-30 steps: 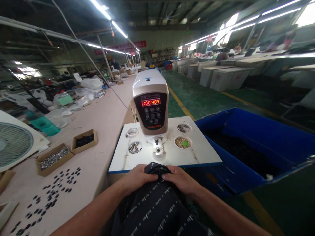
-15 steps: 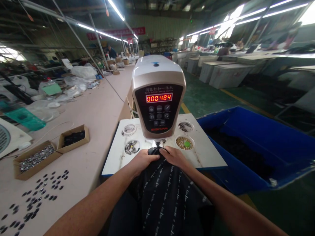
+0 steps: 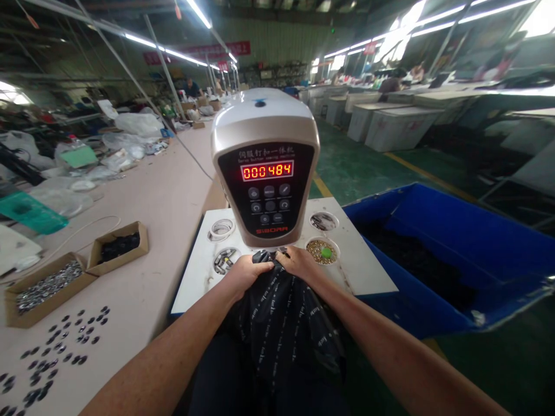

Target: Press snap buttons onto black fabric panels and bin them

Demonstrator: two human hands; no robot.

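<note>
Black fabric with white lettering (image 3: 281, 312) hangs down over the lap, its top edge bunched below the head of a button machine (image 3: 265, 173). My left hand (image 3: 248, 273) grips the left side of that edge, thumb on top. On the right side, my right hand (image 3: 297, 261) pinches the same edge close to the machine. The display reads 000484. Both hands are over the front of the white machine table (image 3: 277, 277), whose round cups hold metal parts and, at right, brass-coloured pieces (image 3: 314, 252) with a green item. The machine's tip is hidden by the fabric and hands.
To the left, a long table (image 3: 151, 231) bears a box of silvery pieces (image 3: 50, 286), a box of black pieces (image 3: 119, 247), and several loose round discs (image 3: 56, 346). A blue bin (image 3: 489, 242) with dark material stands at right. A person (image 3: 191, 88) is far back.
The fabric's top edge has shifted and crumpled, with both hands moving slightly left and still holding it. The view has shifted a little, and the machine looks nearer.
</note>
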